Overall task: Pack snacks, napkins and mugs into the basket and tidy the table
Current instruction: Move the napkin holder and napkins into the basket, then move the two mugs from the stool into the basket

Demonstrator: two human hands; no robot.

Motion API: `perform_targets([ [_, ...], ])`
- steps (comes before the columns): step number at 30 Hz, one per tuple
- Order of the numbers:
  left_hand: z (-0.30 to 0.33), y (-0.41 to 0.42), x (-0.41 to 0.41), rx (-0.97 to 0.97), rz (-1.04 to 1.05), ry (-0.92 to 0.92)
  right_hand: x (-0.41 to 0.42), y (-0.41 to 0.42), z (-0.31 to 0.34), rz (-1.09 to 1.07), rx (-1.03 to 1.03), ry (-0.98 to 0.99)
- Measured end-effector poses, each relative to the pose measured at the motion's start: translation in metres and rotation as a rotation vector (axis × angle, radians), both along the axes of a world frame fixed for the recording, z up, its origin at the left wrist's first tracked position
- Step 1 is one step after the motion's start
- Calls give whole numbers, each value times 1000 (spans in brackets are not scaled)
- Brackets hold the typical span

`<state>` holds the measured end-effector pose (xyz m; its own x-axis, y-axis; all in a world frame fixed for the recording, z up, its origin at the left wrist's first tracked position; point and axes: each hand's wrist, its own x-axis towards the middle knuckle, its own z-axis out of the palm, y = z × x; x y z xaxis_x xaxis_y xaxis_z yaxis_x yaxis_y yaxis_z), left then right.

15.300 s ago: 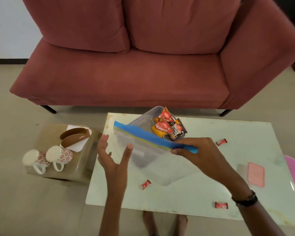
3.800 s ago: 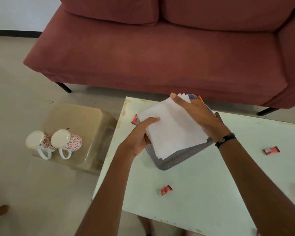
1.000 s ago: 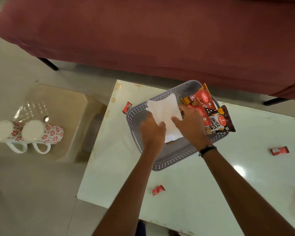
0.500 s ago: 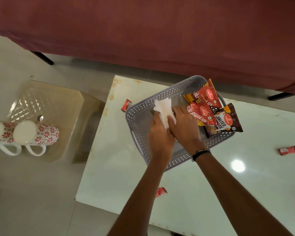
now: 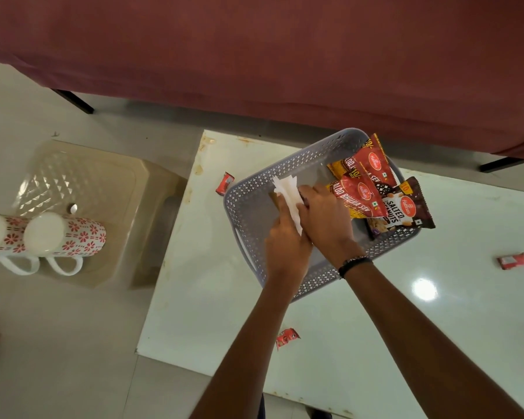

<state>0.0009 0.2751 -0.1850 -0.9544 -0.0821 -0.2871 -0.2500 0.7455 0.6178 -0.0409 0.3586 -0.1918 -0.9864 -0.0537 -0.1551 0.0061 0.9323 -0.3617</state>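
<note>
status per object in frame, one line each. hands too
basket: on the table, upright, part filled
napkins: in the basket, pressed between both hands
snack packets: in the basket, leaning over its right rim
mugs: two, lying on their sides on the stool, not packed
small red wrappers: loose on the table, three visible
left hand: closed on napkins
right hand: closed on napkins

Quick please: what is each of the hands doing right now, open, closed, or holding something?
Left hand: closed on the napkins in the basket.
Right hand: closed on the same napkins.
</note>
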Motion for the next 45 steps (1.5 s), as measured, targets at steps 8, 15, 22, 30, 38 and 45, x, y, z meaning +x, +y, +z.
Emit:
perform_targets([
  [8,-7,-8,0,254,255,-166,1,13,-6,-326,-306,-16],
  [15,-14,-3,-14,610,199,-399,13,20,-15,-386,-426,-143],
  [22,-16,0,-29,803,225,-473,10,31,-14,-381,-509,-164],
  [30,-7,-13,-22,863,280,-476,13,22,-8,-422,-476,-66],
  [38,26,-82,-1,841,424,-194,21,-50,23,-185,-546,251],
  [45,46,-215,56,721,647,47,54,-180,35,34,-649,154],
])
